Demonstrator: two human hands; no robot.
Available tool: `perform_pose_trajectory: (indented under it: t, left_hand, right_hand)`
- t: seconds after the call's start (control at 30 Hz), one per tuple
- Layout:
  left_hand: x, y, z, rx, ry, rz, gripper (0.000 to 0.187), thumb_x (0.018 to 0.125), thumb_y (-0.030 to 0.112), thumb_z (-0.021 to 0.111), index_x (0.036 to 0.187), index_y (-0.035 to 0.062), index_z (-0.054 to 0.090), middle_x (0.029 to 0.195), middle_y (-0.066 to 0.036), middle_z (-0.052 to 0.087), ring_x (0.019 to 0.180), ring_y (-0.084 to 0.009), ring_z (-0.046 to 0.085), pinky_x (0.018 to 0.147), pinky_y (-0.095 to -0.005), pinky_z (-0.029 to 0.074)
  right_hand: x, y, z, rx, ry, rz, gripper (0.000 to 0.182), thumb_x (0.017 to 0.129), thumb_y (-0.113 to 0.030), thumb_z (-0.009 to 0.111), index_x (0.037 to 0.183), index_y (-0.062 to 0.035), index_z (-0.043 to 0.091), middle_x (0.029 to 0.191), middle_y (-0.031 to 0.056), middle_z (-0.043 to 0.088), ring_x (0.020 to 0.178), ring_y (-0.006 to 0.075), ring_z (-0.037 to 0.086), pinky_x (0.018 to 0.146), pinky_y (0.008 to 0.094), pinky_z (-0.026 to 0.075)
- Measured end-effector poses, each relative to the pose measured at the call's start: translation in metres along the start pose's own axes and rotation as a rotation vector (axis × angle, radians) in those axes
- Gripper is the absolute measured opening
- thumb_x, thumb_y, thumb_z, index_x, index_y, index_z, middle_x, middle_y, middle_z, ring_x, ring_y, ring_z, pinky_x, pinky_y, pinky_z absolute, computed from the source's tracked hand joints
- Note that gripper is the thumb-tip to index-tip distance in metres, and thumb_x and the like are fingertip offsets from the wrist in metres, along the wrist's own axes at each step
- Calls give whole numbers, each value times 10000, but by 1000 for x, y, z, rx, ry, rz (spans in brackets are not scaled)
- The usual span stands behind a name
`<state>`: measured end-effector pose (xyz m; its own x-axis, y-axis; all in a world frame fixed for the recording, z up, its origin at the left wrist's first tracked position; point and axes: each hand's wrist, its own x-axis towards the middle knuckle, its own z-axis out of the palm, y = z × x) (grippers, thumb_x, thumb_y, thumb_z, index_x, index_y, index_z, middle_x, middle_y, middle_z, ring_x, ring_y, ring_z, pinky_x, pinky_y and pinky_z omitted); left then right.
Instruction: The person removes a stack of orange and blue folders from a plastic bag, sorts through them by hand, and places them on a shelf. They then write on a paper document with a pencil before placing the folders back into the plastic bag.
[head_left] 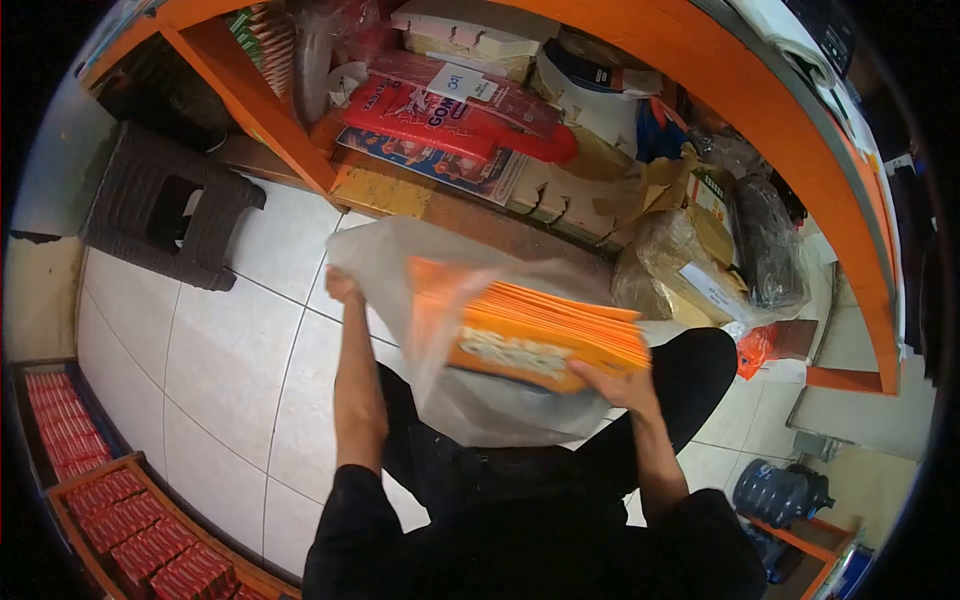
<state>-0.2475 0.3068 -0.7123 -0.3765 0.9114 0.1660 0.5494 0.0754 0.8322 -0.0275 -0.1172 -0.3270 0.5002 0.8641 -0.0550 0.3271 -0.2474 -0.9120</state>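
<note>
The person crouched over the tiled floor (pixel 230 370), knees in dark trousers beneath the work. The right hand (pixel 612 384) was clamped around the near end of a stack of orange packets (pixel 545 335), thumb on top, fingers hidden beneath. The stack sat half inside a translucent plastic bag (pixel 440 300), held in the air above the knees. The left hand (pixel 343 287) pinched the bag's rim, holding the mouth up and open. The risk looked plain: the stack was gripped at one end only, so the loose packets could fan out and slide apart, or their corners could snag or split the thin film. A slip of the left hand's small pinch would probably let the mouth sag shut. Farther off, a dark plastic stool (pixel 165 205) stood on the tiles, and beyond it an orange shelf (pixel 290 125) held red packs (pixel 440 118) and torn cardboard (pixel 600 195).
</note>
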Motion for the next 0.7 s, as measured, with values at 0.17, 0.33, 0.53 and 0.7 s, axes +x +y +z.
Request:
perform_pose_trajectory:
  t: [0.17, 0.33, 0.53, 0.7]
  left_hand:
    - [64, 19, -97, 171, -14, -196, 492, 969, 399, 387, 909, -14, 647, 892, -231, 672, 866, -423, 631, 764, -489, 488]
    - [85, 51, -129, 342, 235, -112, 432, 934, 323, 492, 1232, 12, 511, 1179, -225, 564, 1096, -403, 524, 916, -501, 425]
    - [33, 160, -123, -345, -43, 443, 345, 896, 81, 534, 1235, 22, 508, 1179, -148, 544, 1122, -290, 487, 970, -401, 375]
    - [-83, 229, -103, -446, -576, 567, 237, 902, 101, 546, 1136, 66, 557, 1148, -86, 569, 1090, -231, 517, 890, -349, 401]
  right_hand:
    - [-32, -38, -71, 371, 363, -26, 526, 780, -120, 730, 1229, 40, 505, 1152, 130, 614, 1028, 229, 603, 918, 348, 473]
    - [22, -44, -70, -102, 437, 16, 411, 796, -164, 731, 1128, 21, 574, 1021, 126, 668, 905, 234, 658, 834, 345, 506]
    - [160, 5, -20, -933, -18, 41, 631, 750, -281, 740, 1285, -78, 475, 1060, 217, 636, 981, 384, 613, 831, 472, 486]
    - [197, 91, 6, -967, -120, 8, 743, 730, -339, 746, 1343, -78, 415, 1137, 241, 597, 1041, 412, 575, 883, 483, 457]
